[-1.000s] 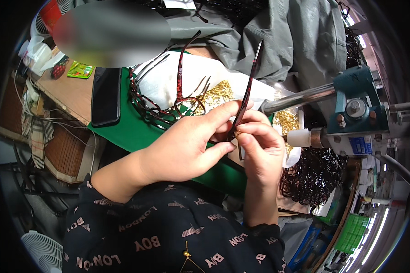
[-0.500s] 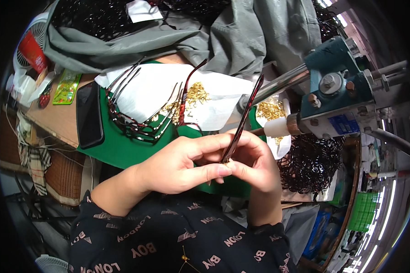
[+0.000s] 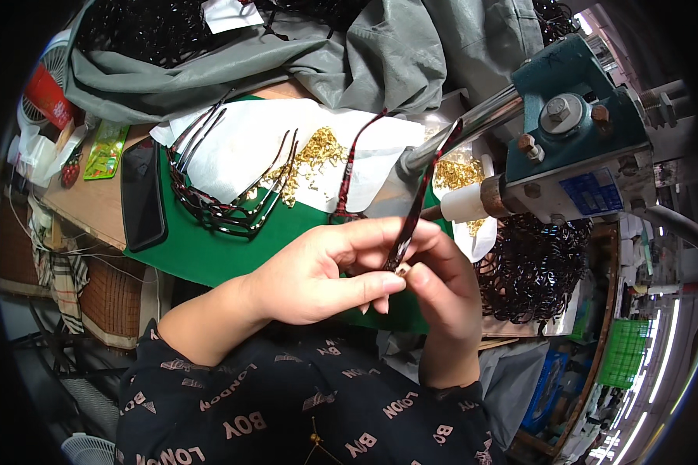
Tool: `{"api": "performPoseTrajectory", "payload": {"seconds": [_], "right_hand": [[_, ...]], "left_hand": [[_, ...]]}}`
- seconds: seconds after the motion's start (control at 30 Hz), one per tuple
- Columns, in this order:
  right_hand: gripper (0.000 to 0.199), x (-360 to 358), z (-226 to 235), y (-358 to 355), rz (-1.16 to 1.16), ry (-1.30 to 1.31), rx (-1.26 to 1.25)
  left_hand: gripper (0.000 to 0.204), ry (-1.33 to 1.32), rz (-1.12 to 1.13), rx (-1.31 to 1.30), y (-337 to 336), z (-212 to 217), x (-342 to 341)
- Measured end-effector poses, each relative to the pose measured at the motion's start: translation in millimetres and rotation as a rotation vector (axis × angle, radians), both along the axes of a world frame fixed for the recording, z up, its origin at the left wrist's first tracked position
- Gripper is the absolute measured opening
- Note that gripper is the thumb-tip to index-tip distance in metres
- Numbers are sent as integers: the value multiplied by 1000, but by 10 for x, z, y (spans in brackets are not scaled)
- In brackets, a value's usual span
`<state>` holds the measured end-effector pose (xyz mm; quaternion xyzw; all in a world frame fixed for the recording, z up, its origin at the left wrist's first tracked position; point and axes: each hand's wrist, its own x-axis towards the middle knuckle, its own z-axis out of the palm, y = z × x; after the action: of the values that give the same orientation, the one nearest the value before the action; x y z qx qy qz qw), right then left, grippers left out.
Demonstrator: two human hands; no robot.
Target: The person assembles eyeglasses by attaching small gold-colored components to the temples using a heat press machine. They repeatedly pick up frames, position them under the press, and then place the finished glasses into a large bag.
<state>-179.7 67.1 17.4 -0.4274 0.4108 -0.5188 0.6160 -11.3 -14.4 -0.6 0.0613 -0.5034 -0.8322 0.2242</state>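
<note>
Our grip in the left hand (image 3: 310, 271) holds a slender, glossy red-and-black plastic eyeglass arm (image 3: 417, 200) over green cloth (image 3: 198, 267), while our right hand (image 3: 448, 283), its hold unclear, has just parted thumbs, apparently baring a tiny gold-coloured metal piece (image 3: 401, 270) for work.

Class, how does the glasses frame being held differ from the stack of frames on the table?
The held frame is single; the stack has several together. The held frame is up in the left hand, with the right hand at it; the stack lies partly over green cloth, with no hand on it. Both are dark and glossy.
</note>
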Motion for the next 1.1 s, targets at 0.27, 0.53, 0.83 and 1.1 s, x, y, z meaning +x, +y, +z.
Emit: {"api": "performPoseTrajectory", "payload": {"seconds": [0.27, 0.53, 0.83, 1.1], "right_hand": [[34, -90, -53, 63, -216, 409, -261], [18, -222, -234, 130, -311, 456, -290], [22, -558, -382, 164, -586, 355, -136], [50, -596, 1477, -51, -982, 506, -1119]], "left_hand": [[47, -3, 84, 79, -5, 85, -122], [57, 131, 166, 156, 59, 250, -311], [57, 207, 124, 240, 15, 258, -808], [42, 220, 168, 254, 13, 262, -860]]}}
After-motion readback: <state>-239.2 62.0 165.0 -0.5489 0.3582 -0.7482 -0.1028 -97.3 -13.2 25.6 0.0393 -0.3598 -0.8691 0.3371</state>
